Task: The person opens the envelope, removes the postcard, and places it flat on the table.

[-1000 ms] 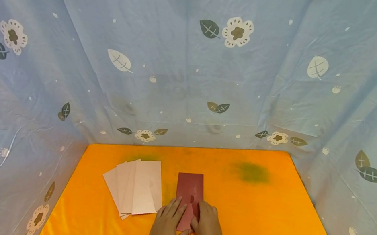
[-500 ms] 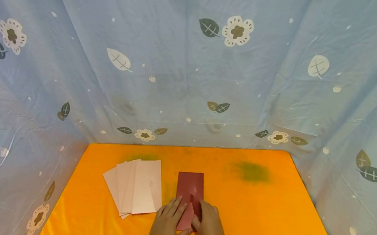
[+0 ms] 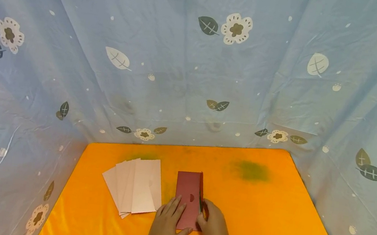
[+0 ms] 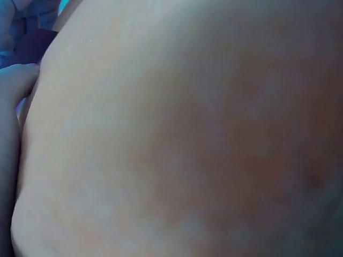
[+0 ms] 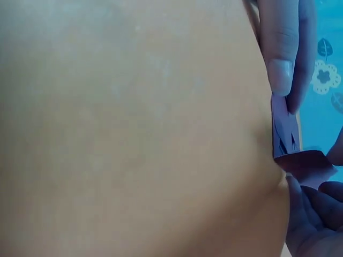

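A dark red envelope [image 3: 188, 184] with a small half-round notch lies upright in front of me on the orange cloth. My left hand [image 3: 166, 226] rests on its lower left part, fingers nearly straight. At the right edge, my right hand [image 3: 215, 223] pinches the envelope's side between thumb and fingers. That edge stands slightly raised, and a thin green strip shows along it. Skin fills most of both wrist views; the right wrist view shows a fold of the red envelope [image 5: 308, 163] near the fingers. A corner of it may show in the left wrist view.
Left of the red envelope, several pale pink envelopes [image 3: 146, 188] lie fanned out and overlapping. The orange cloth [image 3: 269, 211] covers the table. Blue floral curtains [image 3: 183, 52] hang at the back and both sides.
The red envelope's right edge has lifted, and the pale triangular part near its bottom no longer stands out. My right hand has shifted slightly right; my left hand has stayed in place.
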A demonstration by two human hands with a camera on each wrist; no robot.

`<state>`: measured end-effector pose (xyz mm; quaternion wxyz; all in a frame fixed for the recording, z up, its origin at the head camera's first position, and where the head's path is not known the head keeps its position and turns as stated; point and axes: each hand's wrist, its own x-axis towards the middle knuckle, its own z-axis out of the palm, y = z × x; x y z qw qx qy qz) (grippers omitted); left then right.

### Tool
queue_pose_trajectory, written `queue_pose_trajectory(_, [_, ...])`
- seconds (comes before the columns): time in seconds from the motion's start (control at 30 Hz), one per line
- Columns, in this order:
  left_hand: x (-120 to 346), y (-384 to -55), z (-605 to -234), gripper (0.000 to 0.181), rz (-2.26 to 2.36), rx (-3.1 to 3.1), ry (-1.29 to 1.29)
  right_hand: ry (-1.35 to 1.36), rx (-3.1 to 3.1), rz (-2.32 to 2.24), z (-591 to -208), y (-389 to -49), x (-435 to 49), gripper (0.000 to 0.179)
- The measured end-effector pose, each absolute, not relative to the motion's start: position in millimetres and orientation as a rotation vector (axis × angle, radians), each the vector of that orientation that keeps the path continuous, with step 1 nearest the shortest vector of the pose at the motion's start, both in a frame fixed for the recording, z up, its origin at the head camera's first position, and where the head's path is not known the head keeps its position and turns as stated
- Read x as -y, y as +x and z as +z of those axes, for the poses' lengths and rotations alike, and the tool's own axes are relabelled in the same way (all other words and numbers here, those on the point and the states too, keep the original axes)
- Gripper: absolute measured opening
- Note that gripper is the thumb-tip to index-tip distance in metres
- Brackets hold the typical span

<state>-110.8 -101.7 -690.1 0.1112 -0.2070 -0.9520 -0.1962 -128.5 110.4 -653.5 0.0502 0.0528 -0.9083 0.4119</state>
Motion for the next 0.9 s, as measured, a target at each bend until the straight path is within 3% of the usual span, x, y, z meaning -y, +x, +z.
queue_pose_trajectory(0.4, [102.1,-111.4,-689.3,0.083,-0.605,2.858,-0.583,0.062,2.714,1.403,-653.1,-129.2,-127.0,0.062])
queue_pose_trajectory(0.63, [101.9,-113.2,-691.4,0.083,-0.577,2.824,-0.594,0.100,2.756,1.185,-651.9,-131.7,-131.4,0.041])
queue_pose_trajectory(0.9, [102.2,-112.8,-693.4,0.082,-0.569,2.830,-0.598,0.250,2.753,0.910,-659.2,-130.9,-140.0,0.034])
